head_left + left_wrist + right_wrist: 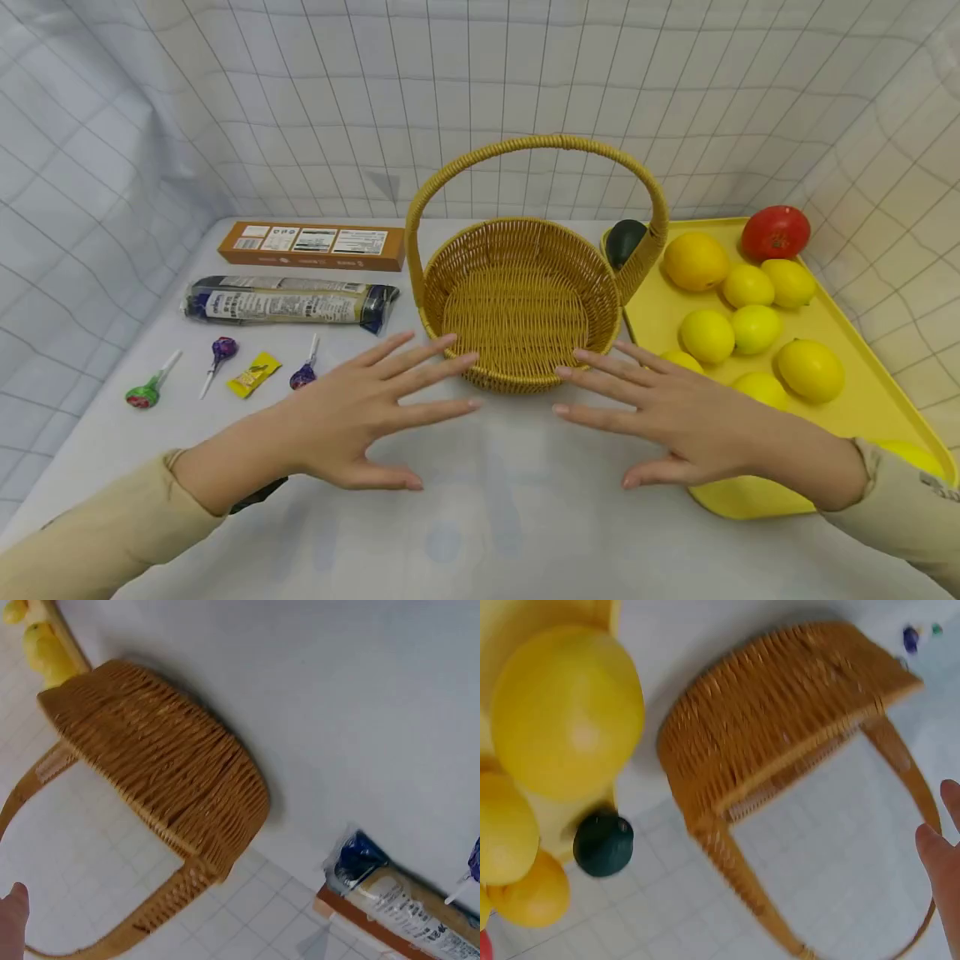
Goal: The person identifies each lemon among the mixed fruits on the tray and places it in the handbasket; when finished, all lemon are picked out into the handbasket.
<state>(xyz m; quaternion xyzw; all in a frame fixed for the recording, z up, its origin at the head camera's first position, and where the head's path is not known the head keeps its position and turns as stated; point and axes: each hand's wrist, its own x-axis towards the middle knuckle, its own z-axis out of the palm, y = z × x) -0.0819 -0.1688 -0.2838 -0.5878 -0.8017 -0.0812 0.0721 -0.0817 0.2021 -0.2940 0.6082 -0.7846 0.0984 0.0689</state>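
Observation:
A wicker basket (517, 308) with a tall arched handle (551, 143) stands on the white table in the head view, and nothing lies inside it. My left hand (367, 412) is spread palm down at the basket's near left, its fingers straight and holding nothing. Mirroring it, my right hand (667, 408) spreads at the near right, also without anything in it. Fingertips of both hands overlap the basket's near rim in the head view; whether they touch it I cannot tell. The wrist views show the basket's woven side (165, 757) with only a bit of each hand.
At right, a yellow tray (862, 333) bears several lemons (810, 371), an orange (695, 261), a red fruit (776, 233) and a dark green fruit (625, 243). Leftward lie an orange box (311, 246), a plastic-wrapped package (288, 302), several lollipops (142, 395) and a yellow packet (254, 374).

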